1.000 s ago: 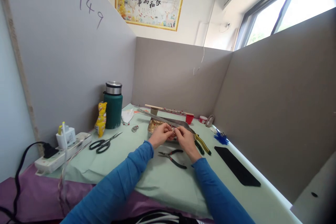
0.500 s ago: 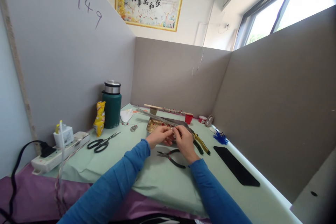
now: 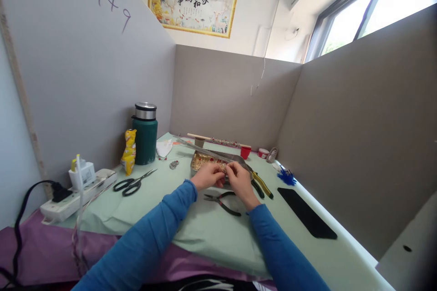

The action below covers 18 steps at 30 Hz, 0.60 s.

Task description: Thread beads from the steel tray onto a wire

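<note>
My left hand and my right hand meet at the near edge of a metal tray. Fingertips on both are pinched together, almost touching; whatever is between them is too small to make out. Gold and red beads lie in the tray, and a bundle of thin wires slants across it. Just below my hands, black-handled pliers rest with their handles spread. Partly behind my right hand are yellow-and-green-handled cutters.
To the left are scissors, a green bottle, a yellow packet and a power strip. A beaded stick spans two cups at the back, one a red cup. A black strip lies right. Grey partitions enclose the table.
The camera view has shifted slightly. My hands stay pinched together over the tray's near edge, with my fingers moving only a little.
</note>
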Each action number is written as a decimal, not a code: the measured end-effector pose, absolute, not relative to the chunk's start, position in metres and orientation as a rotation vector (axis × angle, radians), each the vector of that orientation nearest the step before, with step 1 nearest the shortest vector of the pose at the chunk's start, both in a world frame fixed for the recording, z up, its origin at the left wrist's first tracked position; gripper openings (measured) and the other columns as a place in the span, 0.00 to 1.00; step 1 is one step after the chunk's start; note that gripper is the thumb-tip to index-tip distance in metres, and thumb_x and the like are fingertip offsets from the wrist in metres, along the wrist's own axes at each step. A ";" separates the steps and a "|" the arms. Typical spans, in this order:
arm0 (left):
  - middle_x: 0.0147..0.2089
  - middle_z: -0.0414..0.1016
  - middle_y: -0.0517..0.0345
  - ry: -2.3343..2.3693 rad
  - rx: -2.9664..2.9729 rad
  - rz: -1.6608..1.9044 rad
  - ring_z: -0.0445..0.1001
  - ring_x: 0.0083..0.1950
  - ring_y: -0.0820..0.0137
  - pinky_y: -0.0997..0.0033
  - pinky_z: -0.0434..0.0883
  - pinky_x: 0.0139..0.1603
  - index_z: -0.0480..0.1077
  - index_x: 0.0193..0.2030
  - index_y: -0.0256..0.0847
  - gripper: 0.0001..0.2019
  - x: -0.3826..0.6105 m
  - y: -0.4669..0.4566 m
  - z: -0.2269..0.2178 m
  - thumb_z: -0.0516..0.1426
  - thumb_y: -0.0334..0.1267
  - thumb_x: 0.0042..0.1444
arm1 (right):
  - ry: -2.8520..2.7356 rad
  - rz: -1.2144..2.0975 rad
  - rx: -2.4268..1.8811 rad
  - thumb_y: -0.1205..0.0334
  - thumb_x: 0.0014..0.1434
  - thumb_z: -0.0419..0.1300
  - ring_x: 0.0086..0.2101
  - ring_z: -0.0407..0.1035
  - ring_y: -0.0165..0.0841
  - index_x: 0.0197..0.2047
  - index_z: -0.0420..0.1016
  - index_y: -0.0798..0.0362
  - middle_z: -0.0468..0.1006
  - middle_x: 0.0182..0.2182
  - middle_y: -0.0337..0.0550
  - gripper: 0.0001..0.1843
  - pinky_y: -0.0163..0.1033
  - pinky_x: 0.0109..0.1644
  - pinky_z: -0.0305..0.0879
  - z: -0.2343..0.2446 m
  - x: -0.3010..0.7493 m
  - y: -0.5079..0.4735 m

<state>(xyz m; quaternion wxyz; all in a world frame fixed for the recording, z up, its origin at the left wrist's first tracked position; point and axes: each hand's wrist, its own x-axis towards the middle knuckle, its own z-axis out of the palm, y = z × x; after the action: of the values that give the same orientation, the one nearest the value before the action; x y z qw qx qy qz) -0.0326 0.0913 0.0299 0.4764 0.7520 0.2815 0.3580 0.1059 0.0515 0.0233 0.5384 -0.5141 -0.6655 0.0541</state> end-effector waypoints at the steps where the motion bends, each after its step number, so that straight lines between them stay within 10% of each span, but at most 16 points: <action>1: 0.19 0.71 0.58 0.692 1.865 0.879 0.73 0.22 0.71 0.73 0.70 0.25 0.67 0.26 0.35 0.05 -0.033 0.090 0.030 0.54 0.34 0.50 | -1.572 0.195 -1.218 0.57 0.56 0.51 0.23 0.62 0.30 0.27 0.65 0.52 0.68 0.20 0.36 0.11 0.33 0.29 0.56 0.023 0.107 0.053; 18: 0.30 0.75 0.51 0.523 1.670 0.762 0.74 0.28 0.70 0.69 0.72 0.30 0.70 0.33 0.32 0.14 -0.038 0.087 0.034 0.60 0.43 0.45 | -1.584 -0.007 -1.235 0.57 0.57 0.49 0.25 0.63 0.31 0.28 0.67 0.52 0.70 0.22 0.38 0.11 0.34 0.29 0.56 0.025 0.104 0.046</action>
<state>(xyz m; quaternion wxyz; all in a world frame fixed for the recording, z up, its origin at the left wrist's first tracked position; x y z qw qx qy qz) -0.0385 0.0874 0.0340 0.5783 0.7139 0.2237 0.3256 0.1038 0.0459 0.0250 0.5369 -0.5188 -0.6653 -0.0028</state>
